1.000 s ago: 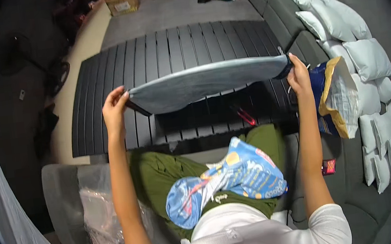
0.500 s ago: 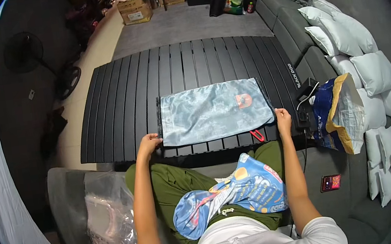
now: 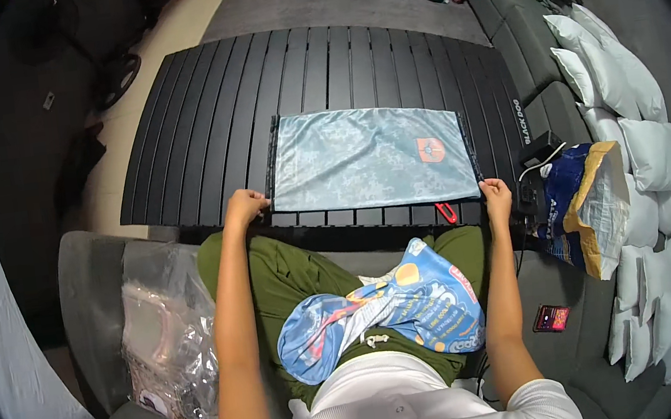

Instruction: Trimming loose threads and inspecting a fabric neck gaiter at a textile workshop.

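A grey-green, mottled cloth (image 3: 363, 160) with black trim on its two short sides and an orange patch lies stretched flat on the black slatted table (image 3: 209, 133). My left hand (image 3: 246, 207) pinches its near left corner. At the near right corner, my right hand (image 3: 497, 194) has that edge between thumb and fingers. A small red tool (image 3: 447, 213), partly hidden under the cloth's near edge, lies just left of my right hand. Across my lap rests a crumpled blue printed cloth (image 3: 431, 307).
Left of me on the grey sofa is a clear plastic bag (image 3: 171, 338) of packed items. To the right stand an open blue and yellow sack (image 3: 582, 208), a black box with a white cable (image 3: 540, 149), a phone (image 3: 551, 318) and several white pillow-like packs (image 3: 653, 149).
The cloth has gone from wrinkled and uneven to smoother and straighter, pulled out between both hands. The view has tipped nearer, so the table sits higher in the picture.
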Motion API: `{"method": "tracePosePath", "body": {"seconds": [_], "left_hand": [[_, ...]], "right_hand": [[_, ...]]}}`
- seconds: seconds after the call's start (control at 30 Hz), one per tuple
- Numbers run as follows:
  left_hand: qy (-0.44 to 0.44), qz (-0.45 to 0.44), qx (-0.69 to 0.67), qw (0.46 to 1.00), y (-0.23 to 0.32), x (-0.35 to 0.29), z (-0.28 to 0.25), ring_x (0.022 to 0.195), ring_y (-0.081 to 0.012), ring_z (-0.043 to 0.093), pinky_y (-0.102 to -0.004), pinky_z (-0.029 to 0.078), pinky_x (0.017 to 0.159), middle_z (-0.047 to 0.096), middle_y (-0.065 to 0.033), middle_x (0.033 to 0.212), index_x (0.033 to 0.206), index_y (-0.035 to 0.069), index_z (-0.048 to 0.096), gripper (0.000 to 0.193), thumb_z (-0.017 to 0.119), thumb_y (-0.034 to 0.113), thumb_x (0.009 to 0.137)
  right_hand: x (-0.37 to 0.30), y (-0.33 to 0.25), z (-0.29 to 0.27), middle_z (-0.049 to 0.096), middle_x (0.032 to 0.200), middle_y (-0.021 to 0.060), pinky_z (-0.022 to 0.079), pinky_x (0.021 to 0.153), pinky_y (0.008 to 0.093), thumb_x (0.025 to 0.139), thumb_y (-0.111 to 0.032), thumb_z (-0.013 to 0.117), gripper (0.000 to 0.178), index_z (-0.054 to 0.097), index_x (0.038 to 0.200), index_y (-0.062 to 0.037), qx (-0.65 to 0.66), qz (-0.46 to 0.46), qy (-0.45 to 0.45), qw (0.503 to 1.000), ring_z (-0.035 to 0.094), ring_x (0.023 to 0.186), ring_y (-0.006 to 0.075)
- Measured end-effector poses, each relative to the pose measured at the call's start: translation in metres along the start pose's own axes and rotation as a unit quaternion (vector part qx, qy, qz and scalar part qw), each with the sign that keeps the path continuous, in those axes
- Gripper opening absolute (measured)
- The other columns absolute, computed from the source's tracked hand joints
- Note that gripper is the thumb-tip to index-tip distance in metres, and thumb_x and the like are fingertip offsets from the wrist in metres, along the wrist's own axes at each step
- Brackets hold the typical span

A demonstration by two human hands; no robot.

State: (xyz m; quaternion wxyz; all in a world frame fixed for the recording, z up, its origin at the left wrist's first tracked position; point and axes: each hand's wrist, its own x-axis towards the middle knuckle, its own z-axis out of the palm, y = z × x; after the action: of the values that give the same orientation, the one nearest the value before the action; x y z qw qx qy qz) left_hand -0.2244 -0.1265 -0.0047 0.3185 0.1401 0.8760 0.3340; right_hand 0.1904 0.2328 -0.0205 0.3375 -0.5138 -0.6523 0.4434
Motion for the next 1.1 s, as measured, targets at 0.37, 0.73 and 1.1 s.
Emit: {"method": "tracePosePath", "body": {"seconds": [0.37, 0.73, 1.1], "left_hand": [[-0.012, 0.022, 0.048, 0.999, -0.019, 0.008, -0.003, 0.058, -0.0151, 0.058, -0.0284, 0.045, 0.059, 0.062, -0.0075, 0.065, 0.073, 0.002, 0.064, 0.019, 0.073, 0.017, 0.064], [0.129, 0.144, 0.043, 0.980, 0.040, -0.030, 0.001, 0.077, -0.0228, 0.061, -0.0320, 0.046, 0.070, 0.064, -0.0131, 0.084, 0.095, 0.001, 0.060, 0.032, 0.063, 0.025, 0.074], [-0.120, 0.209, -0.178, 0.954, 0.151, -0.149, 0.122, 0.066, -0.0138, 0.054, -0.0263, 0.042, 0.060, 0.062, -0.0061, 0.076, 0.091, 0.001, 0.061, 0.028, 0.054, 0.028, 0.085]], "right_hand": [[-0.007, -0.021, 0.001, 0.055, 0.070, -0.0026, 0.035, 0.054, 0.0161, 0.074, -0.005, 0.063, 0.020, 0.057, 0.092, 0.0002, 0.032, 0.049, -0.053, 0.997, 0.046, 0.060, 0.0033], [-0.023, -0.084, 0.020, 0.058, 0.067, 0.0101, 0.043, 0.060, 0.0324, 0.071, -0.014, 0.066, 0.015, 0.062, 0.077, -0.0008, -0.166, -0.190, 0.082, 0.964, 0.055, 0.065, 0.0213], [-0.174, -0.137, 0.112, 0.059, 0.079, 0.0087, 0.046, 0.062, 0.0249, 0.079, -0.003, 0.054, 0.013, 0.055, 0.091, 0.0030, 0.100, -0.111, -0.215, 0.965, 0.058, 0.071, 0.0149]]}}
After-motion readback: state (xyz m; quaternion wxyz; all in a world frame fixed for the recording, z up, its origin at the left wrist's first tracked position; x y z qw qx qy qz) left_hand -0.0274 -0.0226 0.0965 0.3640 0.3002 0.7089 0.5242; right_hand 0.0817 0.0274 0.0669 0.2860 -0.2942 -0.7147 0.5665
